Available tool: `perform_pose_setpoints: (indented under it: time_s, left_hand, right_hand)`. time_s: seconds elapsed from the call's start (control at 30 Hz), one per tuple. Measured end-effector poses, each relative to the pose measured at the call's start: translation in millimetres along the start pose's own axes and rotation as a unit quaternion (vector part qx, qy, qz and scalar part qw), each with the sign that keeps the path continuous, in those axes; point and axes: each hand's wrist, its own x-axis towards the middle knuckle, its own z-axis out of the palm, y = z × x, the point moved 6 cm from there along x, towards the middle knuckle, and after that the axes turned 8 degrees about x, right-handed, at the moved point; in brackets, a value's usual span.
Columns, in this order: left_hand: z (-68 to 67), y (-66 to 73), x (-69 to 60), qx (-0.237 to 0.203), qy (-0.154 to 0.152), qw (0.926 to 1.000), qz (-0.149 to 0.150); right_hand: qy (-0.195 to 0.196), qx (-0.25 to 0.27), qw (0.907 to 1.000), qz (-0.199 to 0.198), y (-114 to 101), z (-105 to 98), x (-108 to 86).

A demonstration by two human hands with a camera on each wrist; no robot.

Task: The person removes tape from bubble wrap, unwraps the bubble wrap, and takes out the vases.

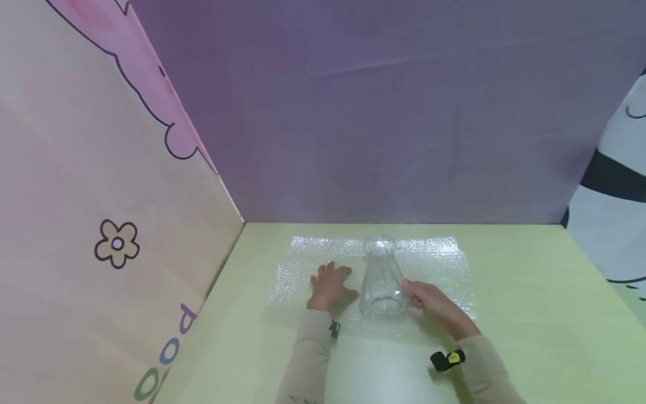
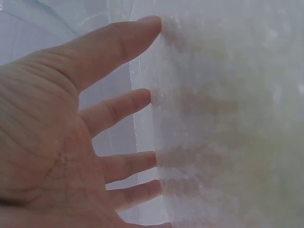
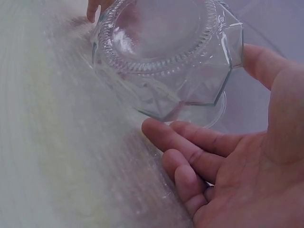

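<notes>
Two pale sleeves [image 1: 308, 356] reach in nearest my head camera, with a black device [image 1: 447, 359] at the right wrist. Beyond them, my right hand [image 1: 438, 306] grasps the wide base end of a clear glass vase [image 1: 382, 269], thumb against one facet and curled fingers at its lower edge; the right wrist view shows only part of that hold, so I cannot swear how firmly it closes. My left hand [image 1: 329, 287] rests just beside the glass, its fingers released and spread on a bubble wrap sheet [image 1: 434, 261]. The vase lies on its side over the middle of that sheet, base toward me, narrower neck and flared mouth pointing away. I judge it stiff, fairly weighty, with most of the load in the thick base, and smooth enough to slip or roll if held by a single facet. A hard knock could chip or crack it, probably at the rim first. The surest hold, to my eye, is one hand round the broad lower body and another steadying the neck, with no squeeze on the rim. The wrap, light and floppy, should give and slide, and is best taken by an edge. Past its far side, the pale green table [image 1: 525, 247] runs back to a purple backdrop [image 1: 383, 123].
</notes>
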Motion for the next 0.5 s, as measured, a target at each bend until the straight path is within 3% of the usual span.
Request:
perform_pose_setpoints:
  time_s: [0.5]
  left_hand:
    - [0.1, 1.1, -4.8, -0.019, -0.022, 0.9996, -0.003]
  right_hand:
    - [0.005, 0.016, 0.9999, 0.005, -14.3, -1.1, 8.9]
